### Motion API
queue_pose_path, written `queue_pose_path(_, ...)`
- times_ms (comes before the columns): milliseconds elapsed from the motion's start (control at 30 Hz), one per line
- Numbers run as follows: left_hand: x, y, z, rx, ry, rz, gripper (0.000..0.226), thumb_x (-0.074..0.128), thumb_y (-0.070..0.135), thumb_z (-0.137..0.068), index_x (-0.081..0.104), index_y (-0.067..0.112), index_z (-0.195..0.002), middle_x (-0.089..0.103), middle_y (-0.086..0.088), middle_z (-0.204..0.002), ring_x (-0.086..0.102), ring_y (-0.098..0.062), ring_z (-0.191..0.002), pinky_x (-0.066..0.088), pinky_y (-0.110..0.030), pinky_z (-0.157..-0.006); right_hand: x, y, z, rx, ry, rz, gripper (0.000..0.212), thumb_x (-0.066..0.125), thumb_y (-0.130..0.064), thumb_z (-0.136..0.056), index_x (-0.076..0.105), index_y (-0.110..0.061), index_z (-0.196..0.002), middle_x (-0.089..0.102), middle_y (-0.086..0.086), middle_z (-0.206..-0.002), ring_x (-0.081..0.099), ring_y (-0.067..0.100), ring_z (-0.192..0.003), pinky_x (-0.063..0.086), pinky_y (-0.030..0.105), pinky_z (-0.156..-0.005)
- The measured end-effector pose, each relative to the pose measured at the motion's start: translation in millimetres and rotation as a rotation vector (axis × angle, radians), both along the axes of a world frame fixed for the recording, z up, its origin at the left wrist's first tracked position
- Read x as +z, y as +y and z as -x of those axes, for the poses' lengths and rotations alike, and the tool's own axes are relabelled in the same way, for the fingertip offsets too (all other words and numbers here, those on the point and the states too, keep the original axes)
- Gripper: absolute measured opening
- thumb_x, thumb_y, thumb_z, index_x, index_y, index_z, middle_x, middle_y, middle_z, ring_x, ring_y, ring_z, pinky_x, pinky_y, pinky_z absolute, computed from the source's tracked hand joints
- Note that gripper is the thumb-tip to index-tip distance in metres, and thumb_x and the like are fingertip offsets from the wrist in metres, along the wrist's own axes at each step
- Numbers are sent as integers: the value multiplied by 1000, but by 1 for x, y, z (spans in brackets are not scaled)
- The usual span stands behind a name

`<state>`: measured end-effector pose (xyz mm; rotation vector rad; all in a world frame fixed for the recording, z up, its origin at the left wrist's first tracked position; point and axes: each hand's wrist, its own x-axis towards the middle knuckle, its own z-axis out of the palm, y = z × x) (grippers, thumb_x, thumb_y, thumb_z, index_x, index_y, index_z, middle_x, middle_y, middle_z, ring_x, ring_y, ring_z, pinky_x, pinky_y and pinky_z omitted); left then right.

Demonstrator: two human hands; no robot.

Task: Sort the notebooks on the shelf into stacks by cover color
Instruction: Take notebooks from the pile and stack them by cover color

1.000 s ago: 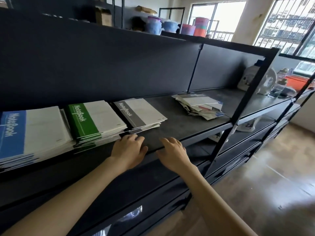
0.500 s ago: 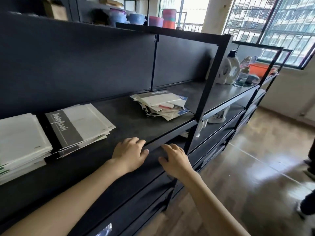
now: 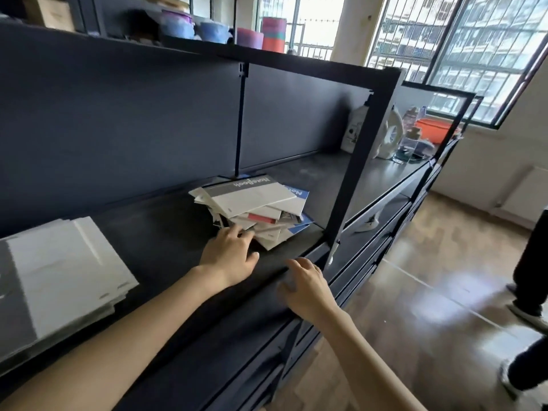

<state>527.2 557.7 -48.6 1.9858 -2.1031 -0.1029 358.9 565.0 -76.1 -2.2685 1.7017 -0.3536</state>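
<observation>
A messy pile of mixed notebooks [image 3: 255, 209] lies on the black shelf [image 3: 166, 232], topped by a grey-banded one; blue and red covers stick out below. My left hand [image 3: 231, 256] lies on the shelf with relaxed fingers reaching the pile's near edge. My right hand [image 3: 305, 286] hovers at the shelf's front edge, fingers loosely bent, holding nothing. A neat grey-covered stack [image 3: 59, 280] sits at the far left, partly cut off by the frame.
A black upright post [image 3: 350, 173] stands just right of the pile. Beyond it are a white bottle [image 3: 354, 129], an iron and an orange basin [image 3: 436, 130]. A person's legs [image 3: 530, 280] stand on the wooden floor at right. Tubs sit on the top shelf.
The view and both hands have shifted right along the shelf. The blue and green stacks have left the frame. My left hand has reached the mixed pile.
</observation>
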Motion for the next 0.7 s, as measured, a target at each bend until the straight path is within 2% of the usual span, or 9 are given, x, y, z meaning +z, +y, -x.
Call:
queue_pose_path(100,7,-41,-8,90,63,48,44,45,36,-95,40,10,-131,45,-8,-134,43,-25,-123,42,-37,-93,9,-30,-9,38,-27,55,42,51,-26,-89,51,-17,-130,49,5,-128,39,28,-127,37,37,-101)
queue_pose_path(167,6,-67,-15,151,80,66,45,45,35,-94,40,9,-130,44,-11,-134,44,-25,-123,42,-37,-93,13,-48,-17,65,-69,89,44,50,-26,-85,55,-16,-127,54,6,-125,44,28,-123,39,38,-100)
queue_pose_path(200,4,-80,-18,159,65,69,50,45,35,-93,37,8,-134,40,-12,-140,39,-26,-128,40,-38,-98,14,-55,-20,78,-96,98,46,49,-28,-84,55,-17,-128,55,6,-127,44,28,-123,38,38,-101)
queue_pose_path(267,2,-100,-24,171,37,1,67,47,43,-90,26,11,-145,19,-14,-154,18,-26,-142,28,-41,-109,17,-68,-25,98,-110,105,45,52,-26,-86,53,-19,-131,50,4,-134,41,26,-126,35,36,-104)
queue_pose_path(300,3,-107,-27,181,39,-64,74,48,48,-88,21,14,-148,8,-12,-157,8,-26,-145,23,-42,-112,17,-74,-27,105,-107,108,45,54,-24,-88,51,-20,-133,47,4,-137,39,25,-128,33,34,-106)
queue_pose_path(367,5,-115,-32,194,39,-183,79,45,57,-87,15,22,-151,0,-10,-159,1,-26,-146,17,-42,-114,16,-84,-28,125,-113,130,46,55,-22,-89,50,-19,-134,44,4,-140,36,24,-131,31,33,-107)
queue_pose_path(467,8,-118,-37,154,-74,-189,73,40,59,-91,17,25,-151,11,-12,-158,16,-29,-144,22,-40,-112,15,-93,-30,153,-117,133,46,54,-20,-89,49,-18,-135,43,4,-141,36,25,-131,32,34,-107)
queue_pose_path(567,10,-116,-43,103,-163,-120,60,38,52,-95,33,19,-145,33,-13,-150,39,-30,-133,36,-37,-104,11,-97,-32,169,-136,147,45,55,-18,-87,52,-17,-133,45,7,-136,40,27,-127,36,35,-104)
queue_pose_path(700,13,-111,-44,66,-216,-61,37,35,38,-100,53,11,-118,55,-11,-127,55,-30,-112,42,-36,-86,10,-99,-30,196,-79,167,44,54,-19,-87,53,-14,-131,46,8,-133,41,28,-124,38,36,-101)
